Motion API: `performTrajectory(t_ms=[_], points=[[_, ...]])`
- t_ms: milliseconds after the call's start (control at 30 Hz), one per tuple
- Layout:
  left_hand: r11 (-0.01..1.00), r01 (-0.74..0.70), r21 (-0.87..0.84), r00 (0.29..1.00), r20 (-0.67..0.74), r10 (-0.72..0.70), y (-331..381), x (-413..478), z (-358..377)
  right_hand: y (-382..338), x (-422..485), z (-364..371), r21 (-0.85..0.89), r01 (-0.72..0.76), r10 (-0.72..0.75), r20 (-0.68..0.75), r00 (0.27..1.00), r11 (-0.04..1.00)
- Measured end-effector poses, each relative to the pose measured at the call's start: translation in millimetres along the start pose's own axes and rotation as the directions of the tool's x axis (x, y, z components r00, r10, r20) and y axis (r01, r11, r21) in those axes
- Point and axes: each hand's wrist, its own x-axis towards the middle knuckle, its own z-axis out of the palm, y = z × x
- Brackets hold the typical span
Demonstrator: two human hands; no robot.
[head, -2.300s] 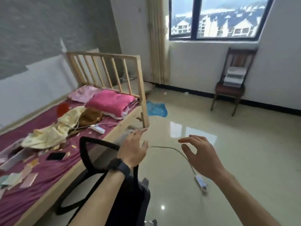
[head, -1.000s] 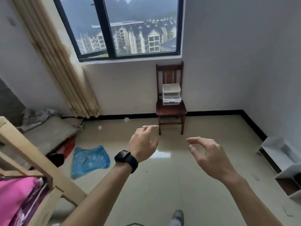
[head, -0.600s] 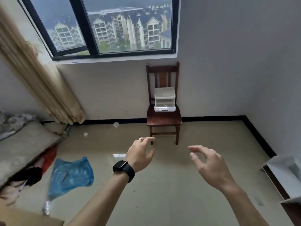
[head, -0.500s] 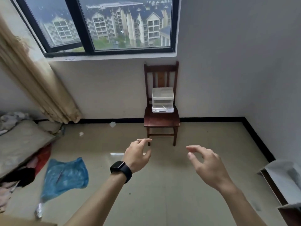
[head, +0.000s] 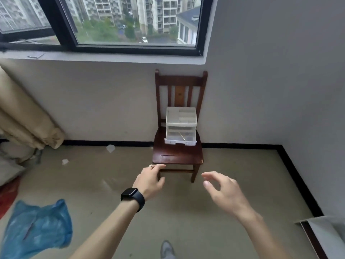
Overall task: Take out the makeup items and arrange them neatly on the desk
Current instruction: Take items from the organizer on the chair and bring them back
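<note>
A white plastic drawer organiser (head: 180,128) stands on the seat of a dark wooden chair (head: 178,155) against the far wall under the window. Its bottom drawer is pulled out a little, with a thin stick-like item visible inside. My left hand (head: 150,181), with a black watch on the wrist and a ring, is held out empty in front of the chair's front edge, fingers relaxed. My right hand (head: 224,192) floats lower right of the chair, fingers loosely spread and holding nothing. No desk is in view.
A blue plastic bag (head: 40,228) lies on the tiled floor at lower left. Beige curtains (head: 24,118) hang at the left wall above grey bedding. White shelving (head: 324,234) sits at the lower right corner. Small paper scraps (head: 110,148) lie near the skirting.
The view has swung from the bed to the window wall and drawn closer to the chair, which now looks larger. Both hands stay raised and empty.
</note>
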Motion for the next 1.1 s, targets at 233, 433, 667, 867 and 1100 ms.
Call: performTrajectory(t_ms=[233, 433, 667, 867, 1100], points=[[1.000, 0.014, -0.013, 0.997, 0.073, -0.013, -6.6, 124.0, -4.3, 8.3, 120.5, 5.6, -0.001, -0.081, 0.080, 0.067, 0.995, 0.997], [0.999, 0.031, 0.015, 0.997, 0.076, -0.032, -17.9, 210.7, 5.1, 37.3, 222.1, 26.4, -0.042, -0.105, 0.111, 0.182, 0.977, 0.994], [0.992, 0.083, 0.096, 0.994, 0.057, -0.089, -37.0, 329.3, 28.8, 87.9, 376.2, 65.4, -0.105, -0.148, 0.171, 0.263, 0.950, 0.983], [0.965, 0.047, 0.259, 0.993, 0.096, -0.074, -61.9, 417.0, 70.4, 138.4, 481.4, 113.8, -0.211, -0.195, 0.244, 0.238, 0.940, 0.958], [0.910, -0.083, 0.406, 0.993, 0.106, 0.043, -101.0, 486.5, 118.2, 179.4, 551.5, 180.8, -0.439, -0.118, 0.256, 0.268, 0.929, 0.891]])
